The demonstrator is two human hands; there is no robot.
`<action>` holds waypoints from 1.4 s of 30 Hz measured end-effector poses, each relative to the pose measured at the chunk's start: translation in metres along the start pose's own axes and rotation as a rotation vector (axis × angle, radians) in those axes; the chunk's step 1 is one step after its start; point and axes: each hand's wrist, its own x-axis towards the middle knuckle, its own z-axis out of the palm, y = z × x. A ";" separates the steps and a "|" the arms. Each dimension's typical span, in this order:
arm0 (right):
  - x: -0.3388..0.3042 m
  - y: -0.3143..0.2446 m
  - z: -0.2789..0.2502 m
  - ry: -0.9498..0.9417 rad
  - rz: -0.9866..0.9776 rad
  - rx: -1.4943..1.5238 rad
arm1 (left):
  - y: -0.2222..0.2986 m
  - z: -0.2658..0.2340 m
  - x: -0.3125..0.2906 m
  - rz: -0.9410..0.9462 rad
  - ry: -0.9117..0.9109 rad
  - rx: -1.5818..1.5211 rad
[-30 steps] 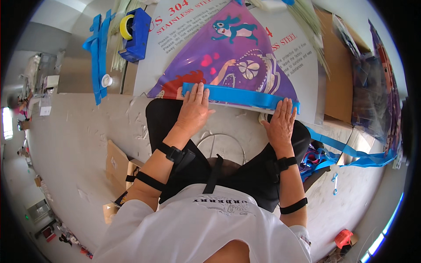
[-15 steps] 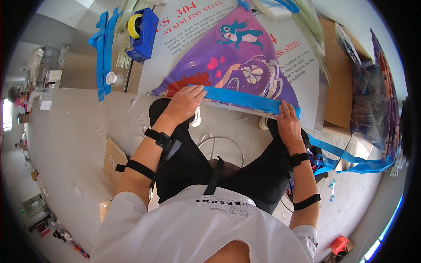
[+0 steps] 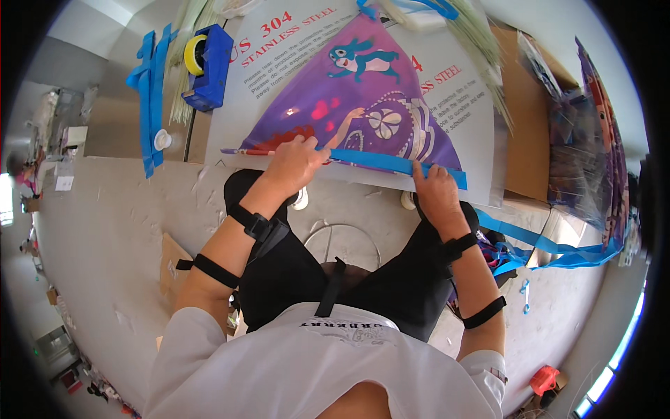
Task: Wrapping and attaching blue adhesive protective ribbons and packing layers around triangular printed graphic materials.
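A purple triangular printed sheet [image 3: 377,84], shaped like a kite sail, lies on the worktop with its point facing away from me. It carries a blue animal, pink hearts and part of a figure. Along its near edge runs a flat blue strip [image 3: 373,160]. My left hand [image 3: 296,167] is closed on that edge at the strip's left end, fingertips pressed together. Past it, the sheet's left corner narrows to a thin folded edge. My right hand [image 3: 438,192] pinches the strip near its right end, which sticks out beyond the fingers. The fingers partly hide the edge.
A blue tape dispenser [image 3: 213,70] with yellow tape stands at the back left, beside blue strips [image 3: 157,105] and a white spool [image 3: 162,140]. Bundles of thin pale rods [image 3: 481,56] lie at both sides. A cardboard box [image 3: 523,119] and plastic-wrapped sheets [image 3: 583,167] stand right.
My right hand has moved inward along the strip, leaving its right end uncovered, and its fingers have curled. My left fingers have bunched on the edge. The view has shifted slightly.
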 end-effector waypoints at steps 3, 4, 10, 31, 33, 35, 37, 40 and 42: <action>0.015 0.034 -0.009 -0.082 -0.044 0.157 | -0.024 -0.006 0.021 -0.035 -0.212 -0.175; 0.024 0.052 -0.006 -0.104 -0.068 0.244 | -0.030 -0.007 0.032 -0.033 -0.279 -0.235; 0.079 0.082 -0.007 -0.288 -0.026 0.529 | -0.060 0.012 0.064 -0.135 -0.298 -0.610; 0.062 0.073 -0.010 -0.095 0.453 0.427 | -0.018 0.049 0.047 -0.357 0.342 -0.394; 0.039 0.082 0.020 0.116 0.487 0.442 | -0.021 0.053 0.051 -0.355 0.389 -0.488; 0.017 0.088 0.041 0.617 0.455 0.239 | -0.018 0.053 0.056 -0.345 0.371 -0.492; 0.006 0.067 0.042 0.469 0.328 0.300 | -0.022 0.055 0.051 -0.350 0.343 -0.474; 0.005 0.022 0.005 0.221 0.173 0.288 | -0.029 0.056 0.045 -0.365 0.357 -0.506; 0.001 0.018 0.023 0.157 0.295 0.339 | -0.027 0.057 0.048 -0.350 0.356 -0.516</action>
